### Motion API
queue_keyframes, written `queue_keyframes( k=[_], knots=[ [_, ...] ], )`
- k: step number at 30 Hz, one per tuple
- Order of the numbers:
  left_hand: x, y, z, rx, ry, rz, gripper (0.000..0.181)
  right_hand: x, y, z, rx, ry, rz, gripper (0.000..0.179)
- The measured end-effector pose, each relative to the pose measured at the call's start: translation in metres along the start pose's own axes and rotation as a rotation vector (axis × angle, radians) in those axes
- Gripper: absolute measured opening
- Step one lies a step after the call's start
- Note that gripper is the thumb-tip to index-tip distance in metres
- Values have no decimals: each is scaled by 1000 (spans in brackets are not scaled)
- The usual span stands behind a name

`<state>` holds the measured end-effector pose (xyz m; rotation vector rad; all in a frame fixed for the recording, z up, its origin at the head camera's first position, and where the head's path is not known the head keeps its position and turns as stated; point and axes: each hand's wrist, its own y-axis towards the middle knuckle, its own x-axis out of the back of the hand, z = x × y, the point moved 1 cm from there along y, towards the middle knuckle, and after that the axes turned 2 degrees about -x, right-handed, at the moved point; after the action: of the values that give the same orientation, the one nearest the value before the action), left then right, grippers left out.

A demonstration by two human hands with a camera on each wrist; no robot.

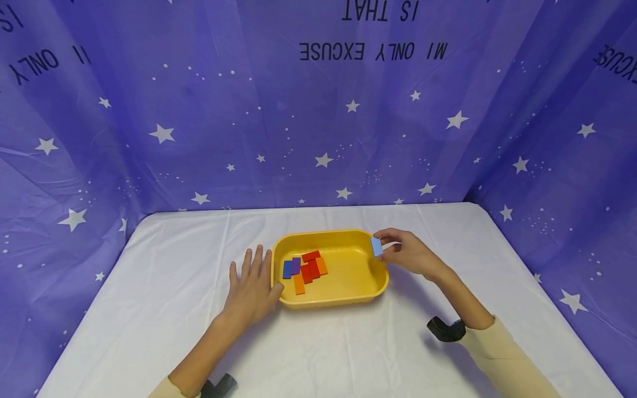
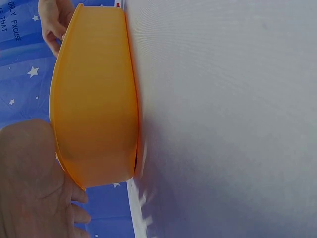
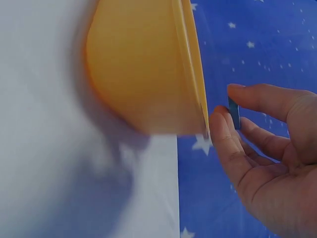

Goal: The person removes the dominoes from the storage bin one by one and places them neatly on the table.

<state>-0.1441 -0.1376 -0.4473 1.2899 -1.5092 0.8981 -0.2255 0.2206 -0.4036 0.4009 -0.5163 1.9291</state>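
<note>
My right hand (image 1: 411,255) pinches a light blue flat rectangular block (image 1: 376,247), shaped like a domino, between thumb and fingertips at the right rim of a yellow plastic tub (image 1: 355,271). The right wrist view shows the same block (image 3: 234,113) edge-on, beside the tub's rim. At the tub's left end, my left hand (image 1: 252,293) lies with its fingers spread and straight, the thumb touching the rim. Inside the tub's left half are several similar blocks: red (image 1: 311,256), orange (image 1: 299,284), blue (image 1: 287,270) and purple (image 1: 296,265).
The tub stands on a table with a white cloth (image 1: 318,354). A purple-blue curtain (image 1: 278,132) with stars and lettering hangs behind and at both sides. A black wrist-worn piece (image 1: 446,330) sits at the right wrist, and another (image 1: 219,386) at the left.
</note>
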Motion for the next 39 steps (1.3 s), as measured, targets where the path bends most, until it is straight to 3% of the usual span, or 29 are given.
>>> queue_keyframes(
  k=[9, 21, 32, 39],
  knots=[
    [-1, 0, 0, 2, 9, 0, 76, 27, -25, -25, -25, -28, -66, 55],
    [-1, -1, 0, 5, -20, -4, 75, 54, -42, -53, -89, -73, -113, 57],
    [-2, -1, 0, -3, -22, -20, 75, 73, -51, -73, -34, -84, -142, 56],
    [-3, -2, 0, -7, -20, -31, 74, 84, -55, -81, -46, -96, -147, 56]
  ],
)
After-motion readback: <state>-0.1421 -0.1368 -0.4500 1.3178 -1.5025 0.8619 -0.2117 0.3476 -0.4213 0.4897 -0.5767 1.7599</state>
